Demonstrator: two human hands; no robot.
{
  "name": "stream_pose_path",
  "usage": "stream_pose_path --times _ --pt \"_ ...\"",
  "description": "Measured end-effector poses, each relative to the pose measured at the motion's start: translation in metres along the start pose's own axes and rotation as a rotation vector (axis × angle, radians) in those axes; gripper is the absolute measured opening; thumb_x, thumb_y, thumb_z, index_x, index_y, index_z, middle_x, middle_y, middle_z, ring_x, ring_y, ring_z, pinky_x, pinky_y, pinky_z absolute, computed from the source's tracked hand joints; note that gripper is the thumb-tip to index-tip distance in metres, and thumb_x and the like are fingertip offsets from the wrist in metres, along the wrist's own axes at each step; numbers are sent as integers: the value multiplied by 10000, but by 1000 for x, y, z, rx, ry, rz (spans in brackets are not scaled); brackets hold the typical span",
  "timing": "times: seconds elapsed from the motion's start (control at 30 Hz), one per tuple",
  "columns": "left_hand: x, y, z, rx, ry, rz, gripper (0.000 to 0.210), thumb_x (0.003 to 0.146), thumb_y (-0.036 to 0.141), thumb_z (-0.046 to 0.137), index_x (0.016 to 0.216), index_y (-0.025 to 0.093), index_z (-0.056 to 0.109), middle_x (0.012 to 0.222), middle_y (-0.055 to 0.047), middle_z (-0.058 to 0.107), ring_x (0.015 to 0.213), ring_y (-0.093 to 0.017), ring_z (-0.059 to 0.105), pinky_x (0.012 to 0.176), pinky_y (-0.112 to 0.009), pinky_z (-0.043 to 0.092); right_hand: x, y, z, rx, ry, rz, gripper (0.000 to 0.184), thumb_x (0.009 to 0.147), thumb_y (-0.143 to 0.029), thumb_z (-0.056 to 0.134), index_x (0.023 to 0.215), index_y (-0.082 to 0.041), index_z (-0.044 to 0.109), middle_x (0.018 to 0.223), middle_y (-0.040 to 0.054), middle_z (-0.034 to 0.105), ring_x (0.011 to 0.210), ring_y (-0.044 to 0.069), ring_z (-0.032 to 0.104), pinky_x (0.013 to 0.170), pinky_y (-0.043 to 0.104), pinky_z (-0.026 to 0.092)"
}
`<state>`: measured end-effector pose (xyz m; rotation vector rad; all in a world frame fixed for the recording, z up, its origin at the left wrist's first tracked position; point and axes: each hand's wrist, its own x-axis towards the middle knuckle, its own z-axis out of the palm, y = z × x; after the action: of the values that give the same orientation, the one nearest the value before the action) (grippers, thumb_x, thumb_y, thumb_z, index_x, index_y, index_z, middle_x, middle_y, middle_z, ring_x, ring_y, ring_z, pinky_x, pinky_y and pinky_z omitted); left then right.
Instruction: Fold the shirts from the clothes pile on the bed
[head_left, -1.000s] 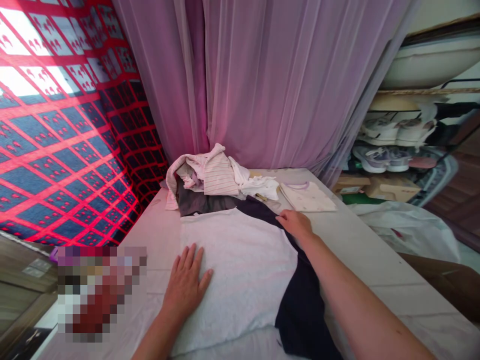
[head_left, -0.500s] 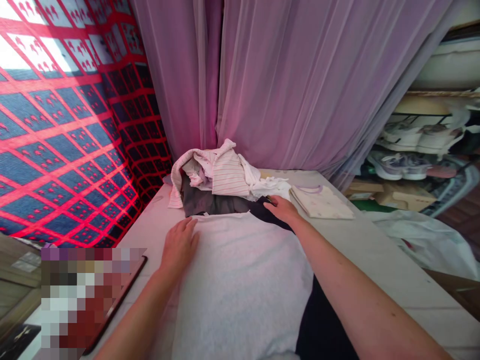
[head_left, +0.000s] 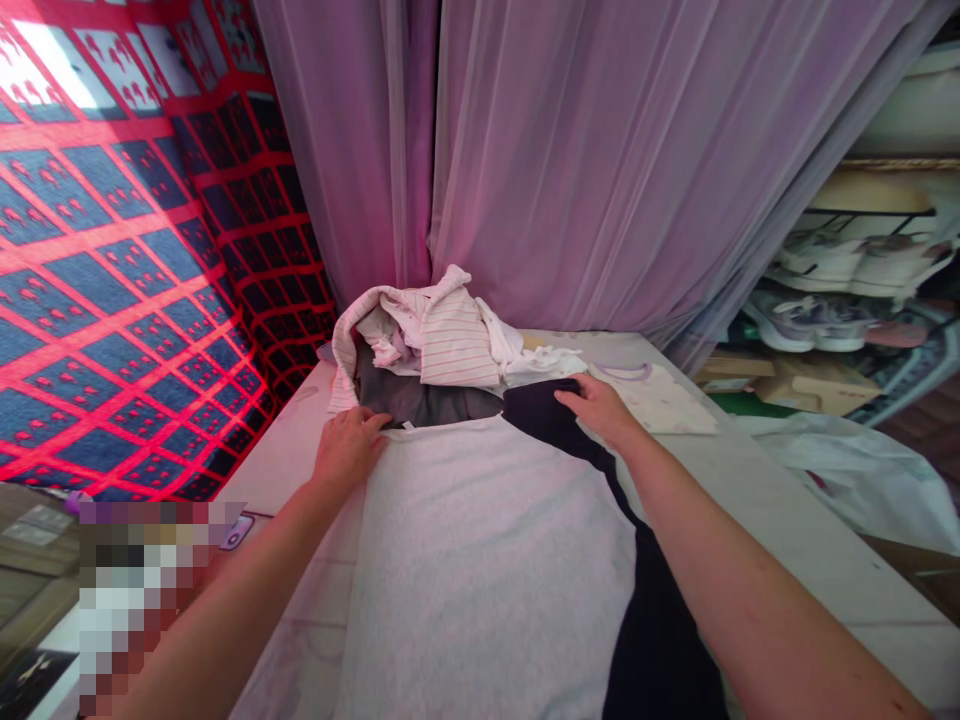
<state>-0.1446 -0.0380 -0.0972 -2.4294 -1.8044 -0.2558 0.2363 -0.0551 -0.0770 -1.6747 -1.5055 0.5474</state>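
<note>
A light grey shirt (head_left: 480, 560) with a dark navy sleeve lies spread on the white table, its body reaching down past the lower edge of my view. My right hand (head_left: 604, 408) pinches the navy part (head_left: 544, 405) at the top right between thumb and fingers. At the top left corner of the shirt, my left hand (head_left: 349, 447) holds the edge, with thumb and fingers close together. Just beyond the shirt is a heap of clothes, with a pink-striped garment (head_left: 457, 345) on top and a dark grey one (head_left: 405, 400) beneath.
A folded cream garment (head_left: 667, 400) lies at the table's (head_left: 787, 530) right. Purple curtains (head_left: 570, 170) hang behind; a red-and-blue patterned cloth (head_left: 127, 250) hangs at left. Shelves with shoes (head_left: 817, 320) and cardboard boxes (head_left: 810, 385) stand at right. A blurred-out patch covers the lower left.
My right hand has drawn the navy part outward to the right, and more of it shows flat. My left hand has closed at the shirt's corner. The view has shifted slightly.
</note>
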Motion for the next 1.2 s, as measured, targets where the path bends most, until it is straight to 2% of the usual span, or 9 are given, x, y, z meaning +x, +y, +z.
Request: stream_pose_path --times 0.2,0.4,0.5,0.6,0.67,0.77,0.87,0.97,1.2 --pt "0 2 3 -66 48 69 319 813 263 521 1107 256 643 1111 -67 608 1045 -253 527 905 -392 399 -11 2 1 -136 112 -22 215 706 -255 536 874 -206 663 718 -1 675 638 164 591 653 278 458" --pt "-18 11 16 -146 71 -6 190 824 291 515 921 255 674 1260 -61 553 1123 -255 504 928 -412 397 -30 15 9 -232 -6 12 272 655 -62 435 710 -230 641 947 -11 717 918 167 635 829 268 458" --pt "-29 13 19 -204 100 -27 177 835 282 498 886 246 663 1282 -52 557 1155 -253 494 943 -424 389 -39 13 9 -443 -81 61 386 630 -33 459 864 -245 681 1027 2 702 981 195 622 875 300 450" --pt "-33 15 17 -254 147 -28 255 831 247 488 1030 253 647 1203 -53 606 1119 -247 514 945 -423 387 -42 -9 12 -512 -78 -46 594 614 -26 477 1148 -240 626 1258 42 605 1169 228 527 985 351 394" --pt "-35 19 16 -307 140 -82 296 830 235 476 1074 252 643 1082 -54 643 1022 -230 557 895 -389 420 -43 -34 24 -463 -79 -206 612 628 -40 476 1191 -240 608 1307 38 571 1220 220 482 1035 366 350" --pt "-39 27 21 -460 100 -187 250 844 264 460 979 228 667 888 -36 663 849 -188 598 779 -318 461 -44 -76 63 -341 -167 -402 425 739 -118 469 1097 -245 660 1145 25 666 1098 190 557 982 349 388" --pt "-48 33 30 -557 164 -174 223 837 267 475 923 207 672 889 -38 680 857 -183 602 806 -316 458 -45 -101 114 -404 -285 -376 314 798 -242 530 1082 -254 663 1091 37 690 1056 218 570 919 380 393" --pt "-56 35 35 -596 229 -128 220 841 265 480 928 199 672 918 -46 692 882 -183 600 839 -321 445 -49 -104 149 -457 -262 -319 257 806 -247 549 1025 -262 682 1007 39 702 988 220 575 865 376 384" --pt "-64 42 21 -619 158 -195 389 906 440 392 825 202 689 782 -39 695 745 -173 601 711 -288 436 -87 -80 156 -273 -39 -479 239 773 -101 547 837 -271 702 869 7 668 920 187 537 885 357 338"
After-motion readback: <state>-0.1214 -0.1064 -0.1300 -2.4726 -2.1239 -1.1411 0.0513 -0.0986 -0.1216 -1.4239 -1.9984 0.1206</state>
